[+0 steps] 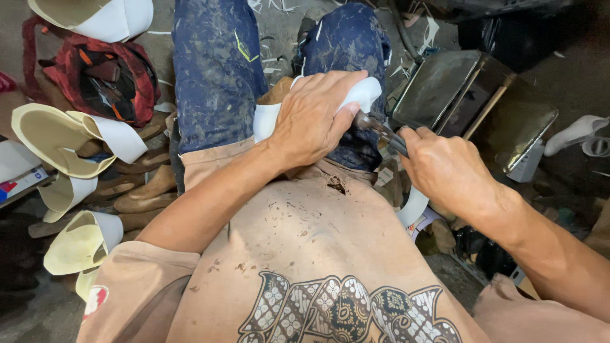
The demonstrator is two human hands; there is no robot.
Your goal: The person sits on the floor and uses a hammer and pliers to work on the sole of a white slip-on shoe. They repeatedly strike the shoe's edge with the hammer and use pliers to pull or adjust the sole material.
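My left hand presses down on a white shoe upper stretched over a form held between my knees. The white material also shows at the hand's left side. My right hand grips dark metal pliers, whose jaws reach the edge of the white upper just right of my left thumb. Both hands are close together over my lap, above dark blue stained trousers and a tan apron-like shirt.
Several cream and white shoe uppers lie on the floor at left beside wooden shoe forms and a red bag. A dark metal box stands at right. Scraps litter the floor at the top.
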